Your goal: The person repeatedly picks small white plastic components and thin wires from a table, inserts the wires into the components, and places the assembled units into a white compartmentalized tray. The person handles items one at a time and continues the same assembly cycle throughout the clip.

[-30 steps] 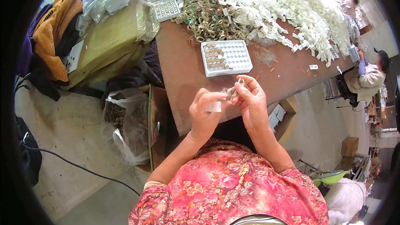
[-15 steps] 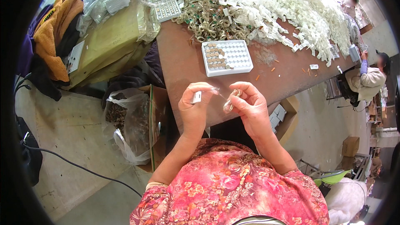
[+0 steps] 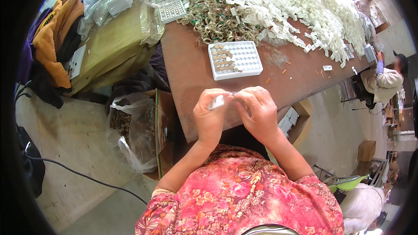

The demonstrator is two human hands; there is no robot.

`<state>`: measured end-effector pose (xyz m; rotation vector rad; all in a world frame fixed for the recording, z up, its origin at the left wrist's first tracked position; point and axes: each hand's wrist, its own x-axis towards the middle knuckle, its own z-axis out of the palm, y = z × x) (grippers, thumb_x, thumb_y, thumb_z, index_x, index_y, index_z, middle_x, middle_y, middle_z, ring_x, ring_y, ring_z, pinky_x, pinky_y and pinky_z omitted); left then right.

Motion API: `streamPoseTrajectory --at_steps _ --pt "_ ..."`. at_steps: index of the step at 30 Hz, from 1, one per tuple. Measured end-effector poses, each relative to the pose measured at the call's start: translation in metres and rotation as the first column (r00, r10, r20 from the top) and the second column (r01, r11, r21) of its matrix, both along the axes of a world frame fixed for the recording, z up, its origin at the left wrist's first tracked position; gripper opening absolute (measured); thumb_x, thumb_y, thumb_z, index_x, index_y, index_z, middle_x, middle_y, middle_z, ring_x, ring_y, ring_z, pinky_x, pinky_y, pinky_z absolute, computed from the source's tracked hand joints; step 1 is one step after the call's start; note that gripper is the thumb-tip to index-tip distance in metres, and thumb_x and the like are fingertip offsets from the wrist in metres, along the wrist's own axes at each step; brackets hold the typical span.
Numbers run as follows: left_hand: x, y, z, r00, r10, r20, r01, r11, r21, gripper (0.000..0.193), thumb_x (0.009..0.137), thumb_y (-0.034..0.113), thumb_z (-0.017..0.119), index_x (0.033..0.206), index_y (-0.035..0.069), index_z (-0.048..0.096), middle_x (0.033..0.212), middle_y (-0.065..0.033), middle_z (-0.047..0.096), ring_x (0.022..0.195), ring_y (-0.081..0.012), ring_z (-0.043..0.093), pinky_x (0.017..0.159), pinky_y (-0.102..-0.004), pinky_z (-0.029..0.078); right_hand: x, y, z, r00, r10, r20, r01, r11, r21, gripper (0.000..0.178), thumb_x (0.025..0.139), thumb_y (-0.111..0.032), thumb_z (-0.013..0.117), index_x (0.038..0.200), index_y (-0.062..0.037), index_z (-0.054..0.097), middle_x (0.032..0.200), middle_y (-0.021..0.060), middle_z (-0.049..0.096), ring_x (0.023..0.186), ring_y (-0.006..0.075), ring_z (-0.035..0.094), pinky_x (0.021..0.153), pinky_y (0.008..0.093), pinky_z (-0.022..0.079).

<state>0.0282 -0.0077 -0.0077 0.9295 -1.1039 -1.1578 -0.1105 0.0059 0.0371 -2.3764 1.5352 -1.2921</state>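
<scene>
The left hand, fingers curled, holds a small white rectangular piece above the near edge of the brown table; I cannot tell what the bent-fingered right hand grips. Beyond sits a white rectangular tray.

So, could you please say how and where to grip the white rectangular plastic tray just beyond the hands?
The tray is probably best held by its two short end walls, left hand and right hand coming from the near side: it lies flat, a long wall facing the person, while the tangled brownish heap sits close behind. Keep it level; round brown pieces sit toward its left.
</scene>
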Motion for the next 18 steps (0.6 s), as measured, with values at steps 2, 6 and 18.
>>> streamPoseTrajectory --at_steps 2,6,18 --pt "-0.004 0.003 0.002 0.999 -0.035 0.027 0.035 0.999 0.032 0.012 0.089 0.01 0.069 0.097 0.004 0.062 0.094 -0.0046 0.062 0.08 -0.0093 0.055 0.075 -0.0228 0.045 0.003 -0.004 -0.005 0.999 0.005 0.039 -0.004 1.0 -0.027 0.025 0.071 0.002 0.07 0.094 -0.0054 0.063 0.085 0.009 0.064 0.081 0.0296 0.063 0.073 0.0385 0.051" --pt "0.002 -0.003 0.009 0.761 -0.084 -0.643 0.379 0.862 0.336 0.022 0.095 0.019 0.061 0.11 0.004 0.056 0.093 -0.0028 0.061 0.068 -0.0078 0.045 0.065 -0.0216 0.04 0.001 -0.007 -0.011 0.949 -0.048 0.313 -0.028 0.971 0.236 0.015 0.078 0.007 0.067 0.09 -0.0019 0.066 0.084 0.0074 0.067 0.074 0.0178 0.066 0.068 0.029 0.054" --pt "0.003 -0.003 0.014 0.875 -0.343 -0.341 0.472 0.759 0.448 0.039 0.102 0.046 0.039 0.113 0.01 0.049 0.081 0.0044 0.05 0.061 -0.0042 0.035 0.056 -0.02 0.032 -0.02 -0.018 0.004 0.207 -0.337 0.918 -0.769 0.524 0.366 0.012 0.09 -0.009 0.065 0.097 -0.0012 0.06 0.105 0.0144 0.067 0.09 0.0189 0.068 0.08 0.0308 0.055"
